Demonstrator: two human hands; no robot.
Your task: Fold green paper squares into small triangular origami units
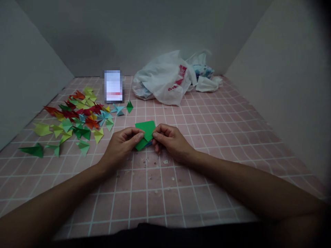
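Note:
A folded piece of green paper (148, 130) is held between both hands above the pink tablecloth. My left hand (127, 139) pinches its left side between thumb and fingers. On the right side, my right hand (168, 137) grips the paper's edge with thumb and forefinger, the other fingers curled below. Something small and blue shows under the paper near the right fingers; what it is cannot be made out. Several folded paper birds (82, 132) in green, yellow, red and blue lie to the left of my hands.
A phone with a blurred screen (113, 86) stands at the back left. White plastic bags (165, 77) and a crumpled white tissue (207, 84) lie by the back wall. Small scraps (165, 161) dot the pink checked tablecloth (219, 127). Walls rise at the back and both sides.

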